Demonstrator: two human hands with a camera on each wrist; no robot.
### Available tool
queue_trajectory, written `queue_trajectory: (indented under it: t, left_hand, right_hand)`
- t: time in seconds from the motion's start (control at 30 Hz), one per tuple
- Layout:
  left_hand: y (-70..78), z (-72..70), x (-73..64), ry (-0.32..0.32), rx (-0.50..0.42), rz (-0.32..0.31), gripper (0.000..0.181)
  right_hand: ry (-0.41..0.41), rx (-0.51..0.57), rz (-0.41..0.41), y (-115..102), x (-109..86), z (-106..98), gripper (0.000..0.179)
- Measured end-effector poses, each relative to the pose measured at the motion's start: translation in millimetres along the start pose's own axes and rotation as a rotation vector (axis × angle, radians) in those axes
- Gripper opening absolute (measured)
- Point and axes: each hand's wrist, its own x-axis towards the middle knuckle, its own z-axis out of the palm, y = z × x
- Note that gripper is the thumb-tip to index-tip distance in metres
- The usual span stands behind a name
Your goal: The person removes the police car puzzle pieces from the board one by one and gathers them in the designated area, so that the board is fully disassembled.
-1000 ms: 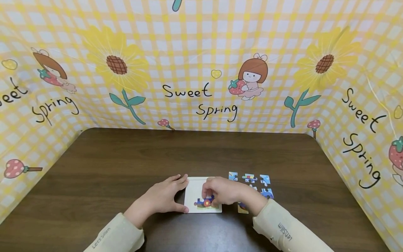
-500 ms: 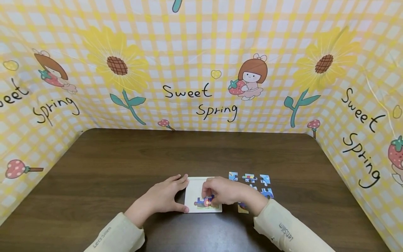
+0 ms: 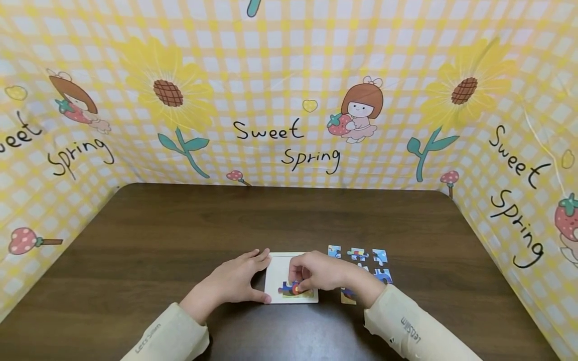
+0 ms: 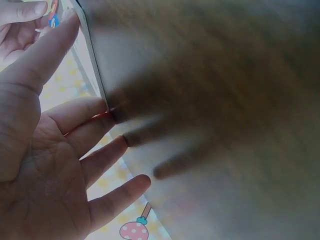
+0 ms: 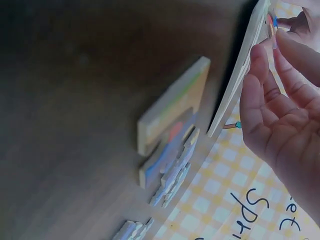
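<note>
A shallow, pale puzzle board (image 3: 276, 265) lies on the table in the head view. My left hand (image 3: 226, 281) is at its left edge, thumb at the near corner and fingers at the far one. Those fingers (image 4: 107, 202) look extended in the left wrist view. Over the board's near right part, my right hand (image 3: 322, 271) pinches a jigsaw piece (image 3: 295, 288) with a red and yellow round print. A blue printed part (image 3: 285, 287) shows beside it. My fingers hide much of the held piece, including in the right wrist view.
Several loose jigsaw pieces (image 3: 384, 276) lie on the brown table (image 3: 180, 220) right of the board; my right forearm covers some. A checked cloth (image 3: 271, 70) with flower prints encloses the back and sides.
The right hand's thumb and the pinched piece have shifted slightly left and away from me over the board. The left hand stays at the board's left edge.
</note>
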Motion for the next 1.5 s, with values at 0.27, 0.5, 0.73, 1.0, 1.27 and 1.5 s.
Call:
queue_trajectory:
  t: [0.27, 0.5, 0.73, 1.0, 1.27, 1.5]
  left_hand:
    - [1.6, -1.8, -0.7, 0.002, -0.002, -0.002, 0.091]
    - [0.8, -0.7, -1.1, 0.005, -0.009, 0.001, 0.091]
    - [0.7, 0.4, -0.9, -0.002, -0.011, -0.004, 0.093]
    - [0.6, 0.0, -0.9, 0.002, -0.009, -0.002, 0.092]
    - [2.2, -1.3, -1.8, 0.004, -0.003, -0.003, 0.092]
    - [1.6, -0.1, -2.1, -0.005, -0.002, -0.008, 0.092]
  right_hand:
    - [-0.022, 0.073, -0.001, 0.6, 3.0, 1.0, 0.012]
    - [-0.025, 0.084, 0.017, 0.3, 5.3, 2.3, 0.011]
    - [-0.015, 0.092, 0.009, 0.8, 4.0, 0.0, 0.009]
    - [0.022, 0.080, -0.010, 3.0, -4.8, -10.5, 0.008]
    - [0.071, 0.085, -0.027, 4.2, -20.0, -19.4, 0.006]
    - [0.088, 0.122, -0.015, 8.0, -34.1, -22.9, 0.003]
